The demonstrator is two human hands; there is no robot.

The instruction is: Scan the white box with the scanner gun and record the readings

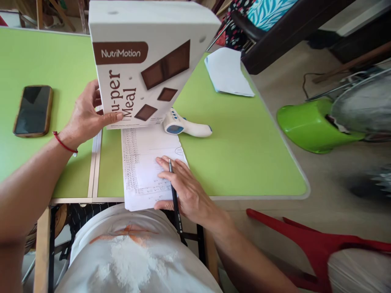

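Well, the box (146,73) stands upright over the far end of the written sheets (146,162), near the middle of the green table (244,162); I can't tell whether its bottom edge bears on anything. The left hand (84,112) pinches its lower left edge, thumb flat on the printed front, the other fingers curled around behind and partly hidden. It looks like thin card, so I'd expect it to be light if empty, but what's inside I can't say. The faces should be stiff enough for a pinch, though the smooth print may slip a little and the corners would dent under a hard squeeze. Both side edges, low down, seem the surest hold, steadier than one corner for something that tall.

The right hand (189,191) rests on the sheets, fingers loosely together and thumb apart, a black pen (175,199) tucked among them. The thermometer (187,127) lies just beside the box's lower right, and the phone (33,110) well off to the left.
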